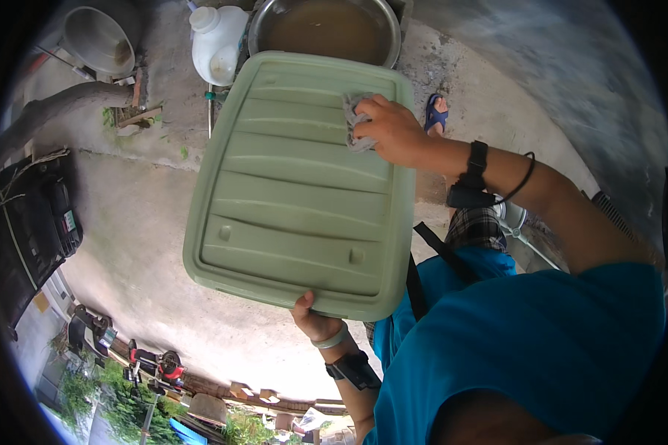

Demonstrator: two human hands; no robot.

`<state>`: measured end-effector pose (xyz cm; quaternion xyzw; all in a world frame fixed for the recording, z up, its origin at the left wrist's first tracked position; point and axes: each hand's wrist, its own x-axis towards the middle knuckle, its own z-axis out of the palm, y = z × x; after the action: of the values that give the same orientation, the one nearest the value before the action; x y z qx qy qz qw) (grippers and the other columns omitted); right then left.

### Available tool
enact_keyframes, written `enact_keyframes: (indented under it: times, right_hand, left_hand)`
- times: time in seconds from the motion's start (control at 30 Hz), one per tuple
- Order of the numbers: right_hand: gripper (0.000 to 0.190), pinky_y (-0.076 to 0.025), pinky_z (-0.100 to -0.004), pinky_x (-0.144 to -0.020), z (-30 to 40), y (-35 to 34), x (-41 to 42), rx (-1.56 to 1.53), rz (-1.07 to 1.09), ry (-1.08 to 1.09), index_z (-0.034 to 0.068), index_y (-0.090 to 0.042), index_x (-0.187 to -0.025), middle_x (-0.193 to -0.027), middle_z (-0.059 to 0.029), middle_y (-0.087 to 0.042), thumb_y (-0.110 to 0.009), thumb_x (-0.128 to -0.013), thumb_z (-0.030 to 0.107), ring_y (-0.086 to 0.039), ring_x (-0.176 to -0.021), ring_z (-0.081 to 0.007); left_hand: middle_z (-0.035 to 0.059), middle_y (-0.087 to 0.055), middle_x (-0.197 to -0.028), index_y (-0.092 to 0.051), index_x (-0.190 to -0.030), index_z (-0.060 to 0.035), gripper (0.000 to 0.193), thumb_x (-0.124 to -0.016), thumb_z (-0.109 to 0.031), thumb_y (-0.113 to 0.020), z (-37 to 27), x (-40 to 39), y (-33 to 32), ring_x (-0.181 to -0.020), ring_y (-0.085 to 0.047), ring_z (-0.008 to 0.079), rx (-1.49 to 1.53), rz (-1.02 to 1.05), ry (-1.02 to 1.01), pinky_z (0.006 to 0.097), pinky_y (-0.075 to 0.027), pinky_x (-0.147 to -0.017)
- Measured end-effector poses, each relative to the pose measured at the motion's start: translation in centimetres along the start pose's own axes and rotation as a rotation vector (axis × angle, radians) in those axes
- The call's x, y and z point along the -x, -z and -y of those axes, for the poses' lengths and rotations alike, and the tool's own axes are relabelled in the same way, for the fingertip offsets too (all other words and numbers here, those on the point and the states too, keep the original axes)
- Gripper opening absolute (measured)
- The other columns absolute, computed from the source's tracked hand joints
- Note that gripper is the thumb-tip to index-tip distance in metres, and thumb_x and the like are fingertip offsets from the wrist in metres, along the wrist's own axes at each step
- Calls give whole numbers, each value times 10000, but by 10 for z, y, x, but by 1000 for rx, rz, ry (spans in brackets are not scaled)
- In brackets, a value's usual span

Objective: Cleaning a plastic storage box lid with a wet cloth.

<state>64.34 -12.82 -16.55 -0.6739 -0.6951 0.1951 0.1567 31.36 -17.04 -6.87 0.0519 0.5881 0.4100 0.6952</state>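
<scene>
A pale green plastic storage-box lid (295, 194) with raised ribs fills the middle of the view, tilted, its ribbed face towards me. My left hand (314, 320) grips the rim nearest the bottom of the picture, thumb on top and the other fingers hidden underneath. Bunched under the fingers of my right hand (392, 130) is a grey cloth (359, 125), pressed against the ribbed face near the lid's right edge. Just beyond the lid's top edge, a metal basin (254, 33) holds brownish water (323, 30); the lid covers part of its rim.
A white plastic jug (217, 44) stands beside the basin. Farther left are a metal pot (100, 41), a tree trunk (61, 103) and a black-covered vehicle (33, 222). My sandalled foot (437, 114) is on the concrete ground (128, 222). Scooters (156, 364) and plants (117, 395) line the far side.
</scene>
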Motion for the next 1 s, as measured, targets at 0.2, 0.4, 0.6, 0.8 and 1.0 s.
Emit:
enact_keyframes:
  times: [0.2,0.4,0.6,0.8,1.0]
  right_hand:
    - [402,-476,-427,-843,85,20,12,-358,-128,73,111,-682,-977,-1185,-116,-509,-661,-590,5,-496,-1063,-300]
    - [231,-442,-375,-854,109,-14,-8,-154,-24,419,97,-661,-925,-1136,-96,-511,-621,-703,146,-480,-1047,-252]
    - [137,-419,-353,-830,128,-68,-133,-58,-131,386,115,-680,-834,-1031,-53,-528,-605,-722,137,-472,-1026,-231]
    - [206,-428,-368,-832,118,-70,-117,-133,25,389,132,-707,-872,-1063,-42,-537,-658,-675,94,-469,-1026,-238]
    - [192,-440,-351,-810,73,-5,-33,-227,239,507,121,-708,-866,-1085,-20,-535,-649,-684,102,-464,-1010,-224]
  left_hand:
    - [187,-574,-1183,-475,-1281,55,653,-684,-147,-646,-2,-1,1,-1094,-562,337,-71,-49,-21,446,-456,-984]
    - [152,-599,-1123,-519,-1227,46,568,-670,-33,-602,-3,-2,-2,-1054,-586,294,1,16,34,413,-475,-961]
    - [159,-587,-1152,-500,-1250,44,604,-679,-86,-644,15,-2,-12,-1083,-571,311,-81,53,44,426,-475,-963]
    - [181,-591,-1128,-517,-1217,51,560,-691,-107,-628,17,-10,-10,-1046,-587,326,-37,8,22,443,-489,-944]
    - [191,-580,-1168,-483,-1269,59,626,-689,-120,-633,11,-15,-13,-1082,-571,342,-9,42,56,445,-476,-970]
